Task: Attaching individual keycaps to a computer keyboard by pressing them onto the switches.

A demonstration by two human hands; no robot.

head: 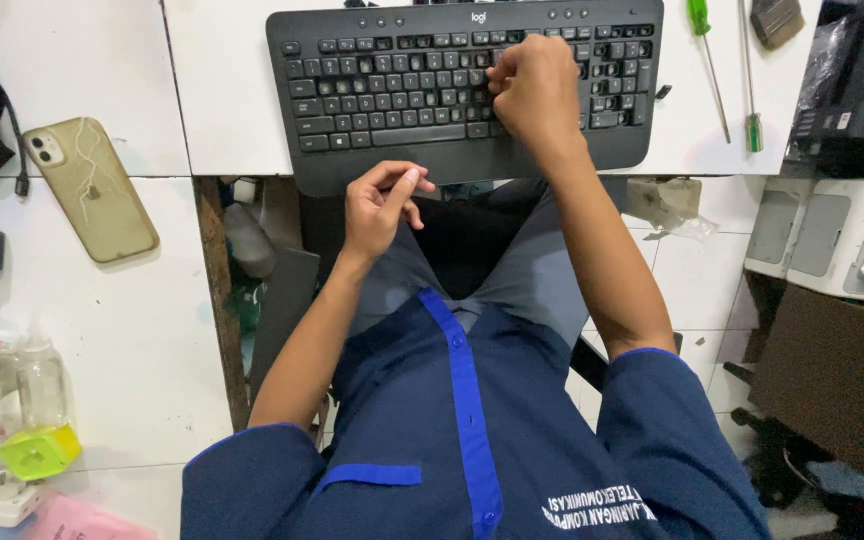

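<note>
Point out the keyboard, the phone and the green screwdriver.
keyboard (392, 90): head view, left key rows.
phone (92, 190): head view, middle of its back.
green screwdriver (699, 17): head view, on the handle.

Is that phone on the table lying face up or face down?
Face down: the phone shows its back, with camera lenses at the top corner and no screen.

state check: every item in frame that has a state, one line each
keyboard: flat on the white table, front edge hanging over the table's edge
right hand: on the keys, fingers curled
left hand: off the keyboard, fingertips pinched together; whether it holds anything cannot be told
phone: face down, case cracked
green screwdriver: lying loose
clear bottle: upright
</note>
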